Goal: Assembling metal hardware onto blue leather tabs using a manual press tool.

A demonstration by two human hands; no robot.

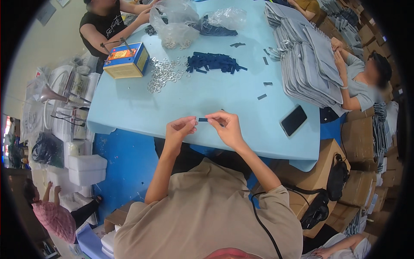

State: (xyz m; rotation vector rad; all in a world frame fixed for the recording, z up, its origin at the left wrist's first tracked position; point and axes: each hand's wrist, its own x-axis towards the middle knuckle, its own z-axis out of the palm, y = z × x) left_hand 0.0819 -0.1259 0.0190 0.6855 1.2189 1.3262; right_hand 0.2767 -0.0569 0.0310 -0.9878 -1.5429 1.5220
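Over the table's near edge, my left hand (179, 130) pinches a small silvery metal ring (196, 121). My right hand (227, 128) grips a short dark navy fabric strip (203, 119) between thumb and fingers. The strip's free end meets the ring; whether it passes through is too small to tell. Farther up the table lies a pile of similar metal rings (166, 74). Just right of it, a heap of navy strips (213, 62) is spread out.
A blue and yellow box (127, 61) stands at the table's left, near clear plastic bags (174, 23). To the right are a phone (293, 120), several loose strips and tall stacks of grey fabric pieces (304, 60). Other people are around the table; cardboard boxes (355, 187) line the right.
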